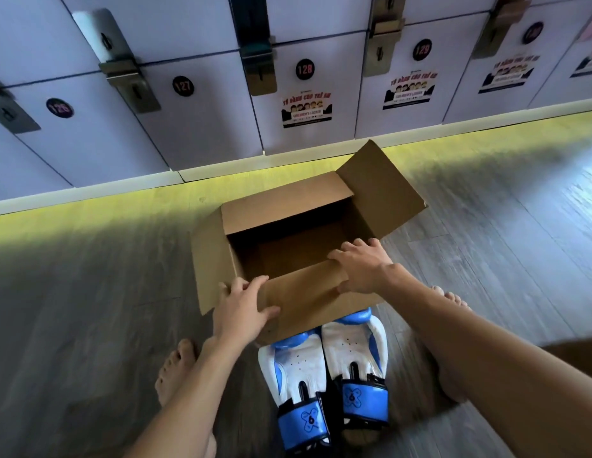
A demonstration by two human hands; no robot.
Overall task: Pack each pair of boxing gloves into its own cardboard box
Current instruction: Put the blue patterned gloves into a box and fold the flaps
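Observation:
An open, empty cardboard box (208,256) stands on the grey wooden floor, its flaps spread outwards. My left hand (241,309) grips the near flap at its left end, thumb on the flap's upper face. My right hand (364,269) holds the same flap at its right end, fingers curled over the edge. A pair of white and blue boxing gloves (324,368) lies side by side on the floor just in front of the box, cuffs towards me, their tips tucked under the near flap.
A row of pale lockers (202,120) numbered 126 to 129 runs along the far wall, behind a yellow-lit strip of floor. My bare feet (175,368) rest on either side of the gloves. Floor spreads to the left and right of the box.

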